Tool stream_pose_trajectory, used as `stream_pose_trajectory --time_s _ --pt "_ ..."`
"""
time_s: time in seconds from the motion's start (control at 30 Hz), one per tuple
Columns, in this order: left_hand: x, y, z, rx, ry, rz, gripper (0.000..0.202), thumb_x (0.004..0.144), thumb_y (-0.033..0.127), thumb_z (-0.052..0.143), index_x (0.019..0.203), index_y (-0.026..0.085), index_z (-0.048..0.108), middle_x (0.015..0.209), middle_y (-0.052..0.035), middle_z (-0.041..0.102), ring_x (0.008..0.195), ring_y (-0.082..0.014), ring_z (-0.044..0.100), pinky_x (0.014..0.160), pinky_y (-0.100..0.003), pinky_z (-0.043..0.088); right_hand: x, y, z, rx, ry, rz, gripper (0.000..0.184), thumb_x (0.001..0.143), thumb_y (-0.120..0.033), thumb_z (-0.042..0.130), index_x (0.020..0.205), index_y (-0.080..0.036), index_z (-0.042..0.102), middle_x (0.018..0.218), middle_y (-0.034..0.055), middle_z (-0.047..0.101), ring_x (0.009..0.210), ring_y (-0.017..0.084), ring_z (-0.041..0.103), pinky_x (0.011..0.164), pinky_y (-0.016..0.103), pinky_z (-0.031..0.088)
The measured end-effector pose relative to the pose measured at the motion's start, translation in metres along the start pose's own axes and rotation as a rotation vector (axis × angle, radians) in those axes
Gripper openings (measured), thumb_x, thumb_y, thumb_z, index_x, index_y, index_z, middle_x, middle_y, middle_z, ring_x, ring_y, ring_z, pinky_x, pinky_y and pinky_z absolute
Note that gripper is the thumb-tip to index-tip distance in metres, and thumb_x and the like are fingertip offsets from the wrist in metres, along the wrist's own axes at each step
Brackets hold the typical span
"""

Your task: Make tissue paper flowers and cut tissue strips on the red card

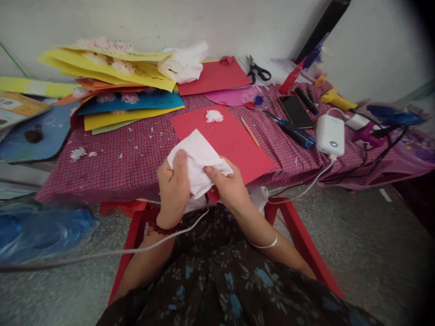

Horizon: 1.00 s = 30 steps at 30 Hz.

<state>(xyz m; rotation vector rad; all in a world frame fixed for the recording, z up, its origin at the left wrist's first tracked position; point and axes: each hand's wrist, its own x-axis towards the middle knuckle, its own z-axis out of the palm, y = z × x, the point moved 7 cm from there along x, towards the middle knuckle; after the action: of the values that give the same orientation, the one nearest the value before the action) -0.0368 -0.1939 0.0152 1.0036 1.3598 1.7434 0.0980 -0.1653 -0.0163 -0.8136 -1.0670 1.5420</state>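
A folded white paper tissue is held between both hands over the near edge of the table. My left hand grips its left side, thumb on top. On its right side, my right hand pinches the tissue with thumb and fingers. Beneath and beyond lies a sheet of red paper, carrying a small heap of white shreds near its far edge. A thin wooden stick rests on the red sheet's right side.
Stacked coloured papers with white tufts stand at the back left, beside a crumpled white tissue. Scissors, a phone, a blue cutter and a white power bank lie rightward. A white cable crosses my lap.
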Motion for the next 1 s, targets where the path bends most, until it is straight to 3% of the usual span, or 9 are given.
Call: stream_pose_trajectory --time_s 0.2,0.33,0.43,0.57,0.6,0.7,0.8,0.9,1.0 --pt "0.007 -0.010 -0.002 -0.035 -0.371 -0.290 0.030 0.064 0.028 0.094 0.087 0.017 0.078 0.075 -0.0062 0.076 0.059 -0.0188 0.069 0.048 -0.026 0.055 0.005 -0.014 -0.026 -0.024 0.209 -0.138 0.030 0.086 -0.049 0.075 0.101 -0.024 0.070 0.097 0.0039 0.072 0.085 0.018 0.063 0.077 0.031 0.054" --pt "0.019 -0.002 -0.023 -0.118 -0.162 -0.190 0.025 0.062 0.024 0.092 0.082 0.020 0.077 0.087 -0.0082 0.078 0.070 -0.0189 0.071 0.058 -0.028 0.060 0.001 -0.016 -0.037 -0.030 0.288 -0.178 0.031 0.085 -0.050 0.075 0.103 -0.025 0.068 0.092 0.0032 0.070 0.082 0.018 0.064 0.073 0.031 0.055" --pt "0.021 0.002 -0.028 -0.226 0.009 -0.117 0.024 0.067 0.025 0.089 0.082 0.023 0.071 0.087 -0.0044 0.075 0.073 -0.0165 0.069 0.064 -0.028 0.061 -0.003 -0.007 -0.031 -0.058 0.120 -0.057 0.035 0.083 -0.052 0.078 0.105 -0.026 0.070 0.078 -0.0017 0.066 0.061 0.014 0.055 0.056 0.027 0.050" --pt "0.019 0.007 -0.032 -0.218 0.094 -0.053 0.033 0.069 0.032 0.089 0.088 0.024 0.063 0.082 0.0012 0.069 0.064 -0.0114 0.063 0.058 -0.022 0.056 -0.011 -0.012 -0.017 -0.188 -0.396 0.042 0.031 0.081 -0.044 0.083 0.103 -0.024 0.074 0.093 0.0027 0.075 0.082 0.017 0.068 0.076 0.032 0.057" --pt "0.019 0.009 -0.033 -0.179 0.090 -0.043 0.035 0.070 0.035 0.089 0.089 0.024 0.062 0.080 0.0017 0.067 0.061 -0.0112 0.061 0.054 -0.021 0.053 -0.010 -0.019 -0.022 -0.212 -0.405 0.024 0.031 0.083 -0.044 0.082 0.105 -0.024 0.074 0.096 0.0034 0.076 0.087 0.018 0.069 0.079 0.033 0.058" --pt "0.015 0.016 -0.031 -0.063 0.018 -0.033 0.036 0.076 0.043 0.086 0.091 0.024 0.060 0.074 0.0025 0.062 0.054 -0.0109 0.056 0.047 -0.022 0.048 0.000 -0.049 -0.040 -0.254 -0.185 -0.138 0.037 0.087 -0.049 0.079 0.116 -0.028 0.070 0.109 0.0050 0.076 0.100 0.019 0.071 0.091 0.036 0.057" --pt "0.008 0.023 -0.020 -0.031 -0.103 -0.047 0.030 0.079 0.040 0.085 0.090 0.024 0.062 0.070 0.0029 0.060 0.049 -0.0099 0.051 0.041 -0.021 0.042 0.006 -0.056 -0.022 -0.267 -0.206 -0.174 0.051 0.081 -0.055 0.083 0.121 -0.028 0.067 0.127 0.0072 0.072 0.116 0.021 0.068 0.103 0.038 0.053" --pt "0.004 0.028 -0.006 -0.018 -0.235 -0.057 0.018 0.082 0.031 0.081 0.088 0.023 0.065 0.073 0.0015 0.063 0.049 -0.0094 0.050 0.040 -0.021 0.039 0.004 -0.032 0.013 -0.190 -0.426 0.001 0.056 0.071 -0.053 0.090 0.113 -0.023 0.067 0.109 0.0047 0.073 0.095 0.018 0.069 0.081 0.030 0.058" --pt "0.003 0.034 -0.001 -0.007 -0.303 -0.009 0.011 0.084 0.023 0.079 0.087 0.023 0.069 0.077 0.0003 0.066 0.052 -0.0094 0.051 0.042 -0.022 0.038 -0.004 -0.008 0.027 -0.064 -0.514 0.241 0.045 0.072 -0.051 0.089 0.096 -0.019 0.068 0.083 -0.0003 0.070 0.067 0.012 0.062 0.057 0.022 0.051"
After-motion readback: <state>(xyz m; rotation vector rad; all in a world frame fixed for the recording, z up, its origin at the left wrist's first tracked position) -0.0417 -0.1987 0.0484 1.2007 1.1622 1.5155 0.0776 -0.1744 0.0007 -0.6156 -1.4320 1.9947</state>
